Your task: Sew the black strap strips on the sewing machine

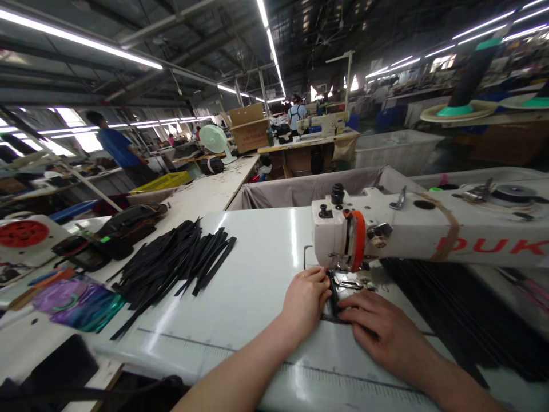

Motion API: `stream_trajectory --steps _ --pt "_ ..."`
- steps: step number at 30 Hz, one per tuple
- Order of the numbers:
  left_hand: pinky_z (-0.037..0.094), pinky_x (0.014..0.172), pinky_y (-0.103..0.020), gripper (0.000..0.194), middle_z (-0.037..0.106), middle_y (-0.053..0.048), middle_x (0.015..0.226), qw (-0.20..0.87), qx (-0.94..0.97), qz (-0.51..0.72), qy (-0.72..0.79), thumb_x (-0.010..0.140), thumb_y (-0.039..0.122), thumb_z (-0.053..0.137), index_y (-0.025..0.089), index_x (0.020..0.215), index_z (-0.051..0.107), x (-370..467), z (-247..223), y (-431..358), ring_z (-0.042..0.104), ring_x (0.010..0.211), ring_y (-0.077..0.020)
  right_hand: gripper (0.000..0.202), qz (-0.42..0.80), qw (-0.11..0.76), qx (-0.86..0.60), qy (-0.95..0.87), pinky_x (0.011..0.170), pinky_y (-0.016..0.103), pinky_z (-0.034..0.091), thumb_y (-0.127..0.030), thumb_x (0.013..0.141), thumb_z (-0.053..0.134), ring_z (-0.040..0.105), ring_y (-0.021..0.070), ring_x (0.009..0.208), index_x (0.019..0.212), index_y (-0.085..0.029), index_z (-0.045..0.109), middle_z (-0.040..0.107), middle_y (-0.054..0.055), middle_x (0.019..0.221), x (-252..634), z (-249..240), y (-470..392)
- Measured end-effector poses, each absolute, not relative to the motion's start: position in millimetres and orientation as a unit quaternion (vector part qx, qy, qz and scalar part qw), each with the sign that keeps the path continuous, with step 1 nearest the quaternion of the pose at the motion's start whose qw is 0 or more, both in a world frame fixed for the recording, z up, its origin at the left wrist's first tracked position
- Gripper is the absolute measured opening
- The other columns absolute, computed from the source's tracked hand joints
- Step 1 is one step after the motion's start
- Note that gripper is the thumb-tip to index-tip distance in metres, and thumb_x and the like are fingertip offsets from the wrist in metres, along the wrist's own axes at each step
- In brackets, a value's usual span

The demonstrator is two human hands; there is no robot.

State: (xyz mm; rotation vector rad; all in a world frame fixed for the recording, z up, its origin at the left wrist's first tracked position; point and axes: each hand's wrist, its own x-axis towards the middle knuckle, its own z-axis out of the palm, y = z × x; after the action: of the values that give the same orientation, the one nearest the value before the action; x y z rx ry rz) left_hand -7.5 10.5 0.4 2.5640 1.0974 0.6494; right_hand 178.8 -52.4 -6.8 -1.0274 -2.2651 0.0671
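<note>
A short black fabric strip point(333, 293) lies under the head of a white sewing machine point(412, 229), beside the metal presser foot and plate point(348, 281). My left hand point(304, 300) is at the strip's left edge, its fingers bent together and closed on it close to the needle area. My right hand point(380, 323) rests on the other side with fingers stretched out, their tips touching the strip's right edge; the thumb sits apart below. The needle itself is hidden behind the machine head and my fingers.
A pile of black strips point(171, 263) lies on the table's left, by a purple and teal pouch point(79, 300). Long black strips point(467, 315) lie under the machine arm. A ruler scale point(300, 369) runs along the front. Behind are a fabric-lined bin point(291, 191) and a green fan point(215, 140).
</note>
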Motion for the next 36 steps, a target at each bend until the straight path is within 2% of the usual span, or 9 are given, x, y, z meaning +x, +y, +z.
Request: stream_trajectory --steps 6,13,22,29,36 --pt "0.050 0.098 -0.039 0.013 0.070 -0.008 0.101 0.142 0.886 0.237 0.372 0.092 0.015 0.054 0.017 0.089 0.067 -7.1 -1.9 10.9 0.061 0.105 -0.0228 0.032 0.014 0.313 -0.417 -0.853 0.088 0.039 0.053 -0.007 0.083 0.048 0.063 0.0209 0.098 0.099 -0.024 0.069 0.069 0.005 0.107 180.1 -13.1 -44.6" --pt "0.047 0.104 -0.039 0.009 0.069 -0.009 0.106 0.148 0.882 0.242 0.376 0.088 0.016 0.059 0.016 0.083 0.067 -8.8 -3.4 7.8 0.060 0.109 -0.0235 0.036 -0.025 0.286 -0.439 -0.851 0.087 0.043 0.054 -0.009 0.086 0.045 0.062 0.0235 0.099 0.114 -0.022 0.064 0.066 0.008 0.110 180.5 -20.4 -39.1" --pt "0.048 0.103 -0.040 0.020 0.070 -0.009 0.099 0.122 0.885 0.258 0.369 0.091 0.013 0.050 0.017 0.078 0.066 -5.8 -5.8 5.7 0.063 0.104 -0.0224 0.038 -0.020 0.301 -0.444 -0.844 0.086 0.042 0.054 -0.010 0.085 0.044 0.062 0.0234 0.098 0.116 -0.024 0.063 0.065 0.008 0.106 179.6 -21.1 -40.2" --pt "0.048 0.103 -0.040 0.021 0.069 -0.011 0.099 0.113 0.879 0.259 0.383 0.092 0.015 0.048 0.015 0.082 0.065 -3.1 -9.2 3.6 0.060 0.109 -0.0235 0.040 -0.006 0.288 -0.449 -0.846 0.086 0.043 0.054 -0.009 0.087 0.045 0.060 0.0239 0.101 0.120 -0.023 0.061 0.063 0.008 0.108 181.6 -25.2 -39.8" --pt "0.049 0.100 -0.044 0.017 0.066 -0.012 0.108 0.084 0.880 0.244 0.400 0.092 0.016 0.047 0.015 0.092 0.064 0.4 -11.1 -0.5 0.057 0.114 -0.0262 0.041 -0.003 0.297 -0.447 -0.844 0.087 0.043 0.054 -0.008 0.086 0.045 0.060 0.0234 0.100 0.120 -0.023 0.061 0.062 0.008 0.107 181.0 -23.5 -41.2"
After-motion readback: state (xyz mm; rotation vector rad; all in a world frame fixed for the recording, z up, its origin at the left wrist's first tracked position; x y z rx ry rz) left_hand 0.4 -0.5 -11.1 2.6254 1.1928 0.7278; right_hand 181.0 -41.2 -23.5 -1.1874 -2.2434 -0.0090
